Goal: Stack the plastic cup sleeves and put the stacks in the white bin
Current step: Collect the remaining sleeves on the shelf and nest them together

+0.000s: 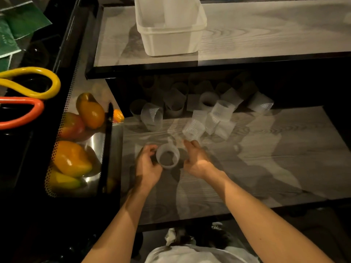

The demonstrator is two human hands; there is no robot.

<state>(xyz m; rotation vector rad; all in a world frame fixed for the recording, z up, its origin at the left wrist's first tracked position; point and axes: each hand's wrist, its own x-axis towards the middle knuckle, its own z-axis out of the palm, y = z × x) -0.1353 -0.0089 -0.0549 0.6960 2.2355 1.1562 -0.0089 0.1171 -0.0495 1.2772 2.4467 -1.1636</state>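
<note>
Stacking stage, early. Gripping one cup sleeve in left hand; cannot tell grip of right hand beside it. Next: reach farther to loose sleeves, nest squarely.

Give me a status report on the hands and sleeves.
Left hand grips one sleeve; right hand beside it, grip unclear. Loose sleeves piled behind. White bin on upper shelf, nothing blocking.

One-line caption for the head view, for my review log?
Left hand grips a cup sleeve on the lower shelf, right hand alongside; loose sleeves behind, white bin above.
</note>
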